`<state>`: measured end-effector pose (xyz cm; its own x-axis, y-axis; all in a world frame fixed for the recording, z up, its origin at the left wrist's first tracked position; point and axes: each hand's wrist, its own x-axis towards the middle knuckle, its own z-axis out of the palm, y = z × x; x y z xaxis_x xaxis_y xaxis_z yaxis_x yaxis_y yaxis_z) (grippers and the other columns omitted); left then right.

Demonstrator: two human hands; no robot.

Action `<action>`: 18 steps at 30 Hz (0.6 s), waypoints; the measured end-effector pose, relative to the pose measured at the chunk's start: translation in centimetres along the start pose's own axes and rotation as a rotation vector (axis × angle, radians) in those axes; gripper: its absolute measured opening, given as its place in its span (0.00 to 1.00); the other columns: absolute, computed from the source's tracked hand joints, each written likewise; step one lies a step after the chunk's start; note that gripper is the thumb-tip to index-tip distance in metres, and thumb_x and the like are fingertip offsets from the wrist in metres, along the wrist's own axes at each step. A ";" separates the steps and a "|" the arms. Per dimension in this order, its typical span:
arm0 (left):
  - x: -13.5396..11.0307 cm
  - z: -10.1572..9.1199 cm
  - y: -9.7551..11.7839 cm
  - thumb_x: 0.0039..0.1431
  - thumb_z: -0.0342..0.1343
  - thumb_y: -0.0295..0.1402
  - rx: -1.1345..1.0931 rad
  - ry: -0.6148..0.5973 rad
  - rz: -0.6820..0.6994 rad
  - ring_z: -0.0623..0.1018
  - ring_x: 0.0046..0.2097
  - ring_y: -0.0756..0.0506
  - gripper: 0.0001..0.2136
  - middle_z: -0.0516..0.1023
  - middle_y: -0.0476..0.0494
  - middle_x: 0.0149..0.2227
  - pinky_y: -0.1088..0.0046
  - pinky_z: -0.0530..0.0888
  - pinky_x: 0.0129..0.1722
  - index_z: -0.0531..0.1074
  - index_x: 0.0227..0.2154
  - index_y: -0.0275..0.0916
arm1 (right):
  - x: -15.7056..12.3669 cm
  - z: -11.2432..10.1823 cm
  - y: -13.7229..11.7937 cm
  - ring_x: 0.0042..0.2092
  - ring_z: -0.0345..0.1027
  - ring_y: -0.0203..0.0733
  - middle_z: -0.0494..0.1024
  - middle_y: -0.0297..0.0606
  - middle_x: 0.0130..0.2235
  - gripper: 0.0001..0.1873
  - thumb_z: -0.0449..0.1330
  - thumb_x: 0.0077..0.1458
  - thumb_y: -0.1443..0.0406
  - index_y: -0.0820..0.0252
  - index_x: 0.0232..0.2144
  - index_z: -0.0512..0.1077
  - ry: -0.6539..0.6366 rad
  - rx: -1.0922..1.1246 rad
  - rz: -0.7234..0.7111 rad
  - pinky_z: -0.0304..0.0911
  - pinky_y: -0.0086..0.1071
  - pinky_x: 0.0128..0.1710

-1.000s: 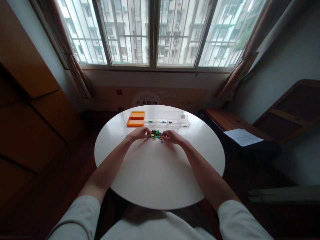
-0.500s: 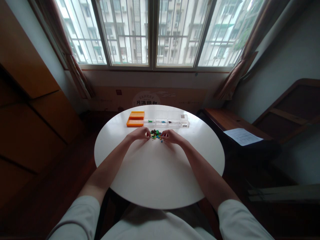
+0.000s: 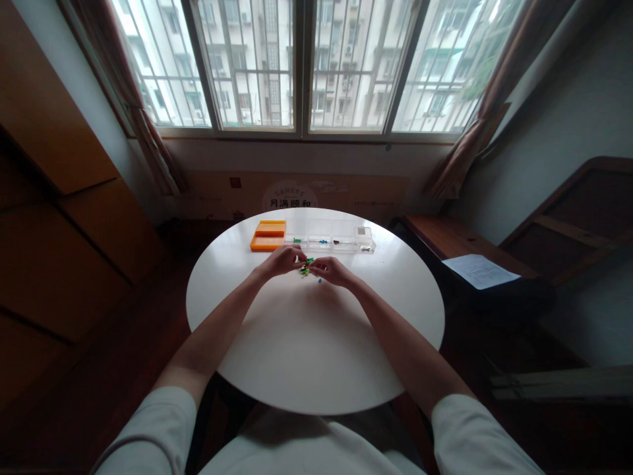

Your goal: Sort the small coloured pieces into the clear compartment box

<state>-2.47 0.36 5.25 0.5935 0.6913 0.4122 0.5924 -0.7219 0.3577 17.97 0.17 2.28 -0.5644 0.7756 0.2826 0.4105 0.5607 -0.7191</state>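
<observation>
A small heap of tiny coloured pieces (image 3: pixel 306 268) lies on the round white table (image 3: pixel 311 343). My left hand (image 3: pixel 281 260) and my right hand (image 3: pixel 329 269) meet over the heap, fingers curled, hiding most of it. The fingertips pinch among the pieces; what they grip is too small to name. One blue piece (image 3: pixel 319 280) lies apart, just under my right hand. Beyond the hands stands a clear compartment box (image 3: pixel 330 239) with a few small pieces inside.
An orange lid or tray (image 3: pixel 268 235) sits at the left end of the clear box. A low wooden bench with a sheet of paper (image 3: pixel 479 271) stands to the right of the table. Wooden cabinets rise on the left, a barred window behind.
Both hands have closed in toward each other over the heap, covering more of it. The box and the orange tray have stayed put.
</observation>
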 end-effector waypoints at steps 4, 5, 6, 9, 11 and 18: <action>0.1 0.0 0.8 0.52 0.55 0.33 -0.002 0.033 0.043 0.70 0.28 0.53 0.07 0.72 0.46 0.29 0.79 0.65 0.28 0.76 0.29 0.36 | 0.3 0.6 -0.2 0.24 0.63 0.34 0.74 0.39 0.23 0.21 0.55 0.50 0.53 0.67 0.30 0.75 0.027 0.135 0.017 0.57 0.26 0.23; 0.2 0.0 1.0 0.52 0.55 0.33 -0.003 0.044 0.047 0.70 0.28 0.53 0.07 0.72 0.45 0.29 0.79 0.65 0.28 0.76 0.29 0.36 | 0.3 0.6 -0.3 0.24 0.63 0.34 0.74 0.39 0.23 0.22 0.55 0.50 0.52 0.67 0.29 0.75 0.043 0.156 0.028 0.57 0.26 0.23; 0.2 0.0 1.1 0.52 0.55 0.33 -0.005 0.051 0.049 0.70 0.28 0.53 0.07 0.72 0.45 0.30 0.79 0.65 0.29 0.76 0.29 0.36 | 0.4 0.6 -0.3 0.23 0.64 0.34 0.73 0.39 0.23 0.22 0.55 0.50 0.51 0.67 0.27 0.75 0.059 0.172 0.039 0.57 0.26 0.22; 0.2 -0.1 1.4 0.52 0.55 0.34 -0.013 0.068 0.043 0.70 0.29 0.53 0.07 0.72 0.45 0.31 0.79 0.66 0.30 0.76 0.29 0.36 | 0.5 0.5 -0.3 0.23 0.64 0.34 0.73 0.39 0.21 0.23 0.56 0.49 0.50 0.67 0.25 0.75 0.106 0.199 0.053 0.57 0.26 0.22; 0.1 -0.2 1.5 0.53 0.55 0.34 -0.018 0.072 0.036 0.71 0.29 0.52 0.08 0.72 0.44 0.31 0.78 0.65 0.30 0.75 0.29 0.36 | 0.6 0.5 -0.3 0.23 0.64 0.35 0.73 0.38 0.21 0.23 0.57 0.47 0.50 0.66 0.25 0.75 0.138 0.213 0.052 0.57 0.27 0.23; 0.2 -0.1 1.8 0.52 0.55 0.37 -0.060 0.083 -0.069 0.71 0.29 0.52 0.09 0.73 0.44 0.34 0.78 0.65 0.30 0.76 0.31 0.37 | 0.8 0.5 0.0 0.24 0.63 0.34 0.73 0.38 0.23 0.21 0.59 0.45 0.52 0.66 0.27 0.75 0.197 0.292 0.078 0.57 0.27 0.23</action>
<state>-1.33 -0.83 6.02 0.5041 0.7358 0.4522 0.5951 -0.6754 0.4356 17.14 0.62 2.18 -0.3789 0.8698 0.3162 0.2085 0.4131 -0.8865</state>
